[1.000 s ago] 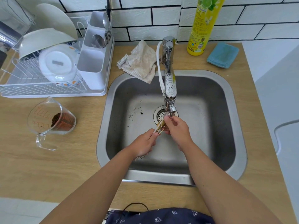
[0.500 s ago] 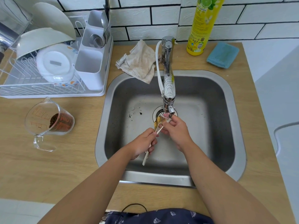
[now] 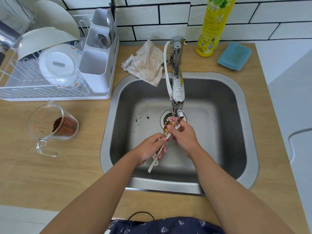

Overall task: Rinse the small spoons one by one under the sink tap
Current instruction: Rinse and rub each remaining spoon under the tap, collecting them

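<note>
Over the steel sink (image 3: 236, 92), my left hand (image 3: 148, 149) grips a bundle of small spoons (image 3: 166, 128) by their white flower-printed handles, which stick out below my palm. Their gold bowls point up towards the chrome tap's spout (image 3: 179, 114). My right hand (image 3: 184, 135) pinches the bowl of one spoon right under the spout, just above the drain (image 3: 166, 118). Whether water is running is hard to tell.
A white dish rack (image 3: 55, 70) with bowls and a cutlery holder stands at the back left. A glass measuring jug (image 3: 52, 127) with brown grounds sits left of the sink. A crumpled cloth (image 3: 146, 63), yellow detergent bottle (image 3: 212, 26) and blue sponge (image 3: 234, 56) lie behind the sink.
The spoon handles have slid out below my left palm and now show fully. Both hands stay under the spout, with my right fingers shifting on the spoon bowls.
</note>
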{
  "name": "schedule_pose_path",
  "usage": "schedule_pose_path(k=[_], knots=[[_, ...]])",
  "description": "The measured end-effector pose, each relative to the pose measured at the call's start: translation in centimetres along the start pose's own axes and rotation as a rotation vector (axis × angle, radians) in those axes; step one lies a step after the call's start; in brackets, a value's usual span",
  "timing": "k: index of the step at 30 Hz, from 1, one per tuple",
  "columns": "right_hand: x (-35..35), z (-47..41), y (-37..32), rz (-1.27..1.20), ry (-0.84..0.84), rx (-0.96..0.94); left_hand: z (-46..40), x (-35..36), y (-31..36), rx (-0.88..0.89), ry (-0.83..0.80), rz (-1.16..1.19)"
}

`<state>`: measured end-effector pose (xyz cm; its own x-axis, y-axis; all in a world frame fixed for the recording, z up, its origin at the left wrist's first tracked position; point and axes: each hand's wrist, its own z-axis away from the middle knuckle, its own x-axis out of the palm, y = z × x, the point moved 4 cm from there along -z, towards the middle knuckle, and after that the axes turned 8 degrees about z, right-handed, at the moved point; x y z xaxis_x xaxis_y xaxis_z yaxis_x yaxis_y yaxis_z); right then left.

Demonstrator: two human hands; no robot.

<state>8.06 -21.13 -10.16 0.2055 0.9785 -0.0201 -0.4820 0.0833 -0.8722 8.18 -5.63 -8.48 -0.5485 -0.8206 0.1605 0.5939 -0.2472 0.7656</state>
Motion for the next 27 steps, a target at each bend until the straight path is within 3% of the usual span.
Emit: schedule_pose_path(k=[9, 27], knots=[[-0.41, 0.17, -0.20, 0.054, 0.057, -0.016, -0.05, 0.45, -0.03, -0.026, 0.016, 0.050], [-0.44, 0.38, -0.30, -0.001, -0.005, 0.004, -0.58, 0.02, -0.24, 0.044, 0.048, -0.106]])
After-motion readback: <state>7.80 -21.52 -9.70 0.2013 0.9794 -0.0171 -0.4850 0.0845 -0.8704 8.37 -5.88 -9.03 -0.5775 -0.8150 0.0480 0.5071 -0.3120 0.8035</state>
